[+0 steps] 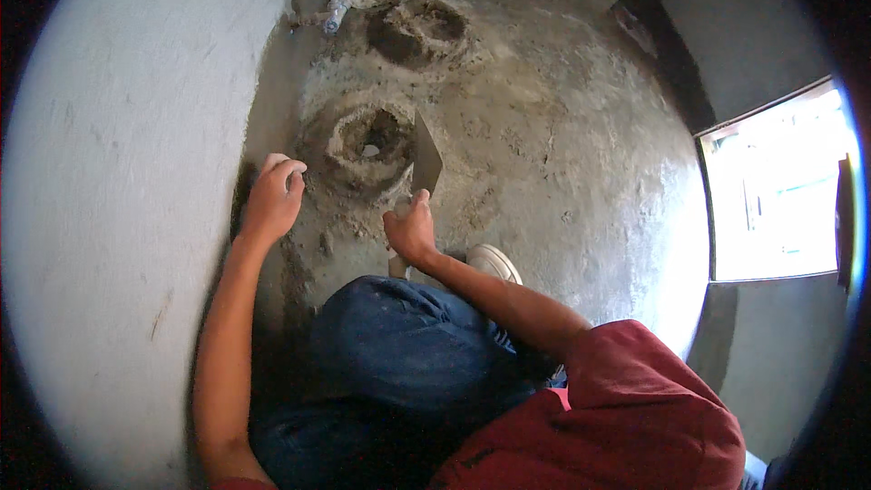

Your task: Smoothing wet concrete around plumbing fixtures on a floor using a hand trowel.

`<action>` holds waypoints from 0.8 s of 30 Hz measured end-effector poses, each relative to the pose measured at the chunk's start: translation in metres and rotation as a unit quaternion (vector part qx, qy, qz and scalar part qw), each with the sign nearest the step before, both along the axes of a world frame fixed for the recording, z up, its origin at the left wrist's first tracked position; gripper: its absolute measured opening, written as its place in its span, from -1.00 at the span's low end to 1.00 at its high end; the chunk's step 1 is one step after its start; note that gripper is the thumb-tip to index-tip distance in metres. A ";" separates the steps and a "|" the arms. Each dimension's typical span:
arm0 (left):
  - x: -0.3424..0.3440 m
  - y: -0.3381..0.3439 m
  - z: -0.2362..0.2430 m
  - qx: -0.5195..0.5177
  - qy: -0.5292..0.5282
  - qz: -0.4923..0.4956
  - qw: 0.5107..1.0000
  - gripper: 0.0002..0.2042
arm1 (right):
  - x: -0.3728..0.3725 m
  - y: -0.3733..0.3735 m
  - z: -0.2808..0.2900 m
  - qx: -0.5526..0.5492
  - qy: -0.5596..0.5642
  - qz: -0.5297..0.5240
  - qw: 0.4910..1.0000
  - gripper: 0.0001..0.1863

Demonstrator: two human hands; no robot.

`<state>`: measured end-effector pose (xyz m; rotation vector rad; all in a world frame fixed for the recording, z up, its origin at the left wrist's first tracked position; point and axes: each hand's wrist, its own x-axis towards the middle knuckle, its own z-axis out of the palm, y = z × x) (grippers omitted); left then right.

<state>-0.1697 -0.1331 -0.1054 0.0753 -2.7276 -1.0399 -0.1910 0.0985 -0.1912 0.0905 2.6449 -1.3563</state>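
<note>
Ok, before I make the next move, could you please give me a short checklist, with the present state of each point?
1. Trowel gripped in the right hand: ok.
2. Blade beside the near hole, on its right in the view: ok.
3. Left hand free: cannot tell; it is curled near the wall, with nothing visible in it.
4. Floor smooth around the near hole: not ok, rough and lumpy.
5. White shoe away from the hole's edge: ok.
</note>
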 end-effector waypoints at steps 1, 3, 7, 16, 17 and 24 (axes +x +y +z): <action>0.000 -0.001 0.000 -0.009 0.010 -0.008 1.000 -0.86 | 0.000 -0.002 0.000 0.033 0.041 0.000 0.999 -0.55; 0.002 -0.004 -0.001 -0.014 0.001 -0.002 1.000 -0.85 | -0.001 -0.005 0.000 0.065 0.083 0.002 0.994 -0.56; 0.003 -0.005 -0.001 -0.031 -0.023 -0.001 0.999 -0.85 | -0.002 0.001 -0.004 0.034 0.015 0.008 0.999 -0.56; 0.010 -0.013 -0.001 -0.017 -0.005 0.015 1.000 -0.85 | -0.020 0.047 0.011 -0.087 -0.044 -0.021 0.995 -0.57; 0.008 -0.012 -0.007 -0.016 -0.014 0.013 1.000 -0.85 | -0.029 0.060 0.015 -0.126 -0.128 -0.048 0.983 -0.63; 0.001 -0.009 -0.023 -0.024 -0.031 0.002 0.999 -0.85 | -0.018 0.101 0.014 -0.240 -0.243 0.005 0.940 -0.65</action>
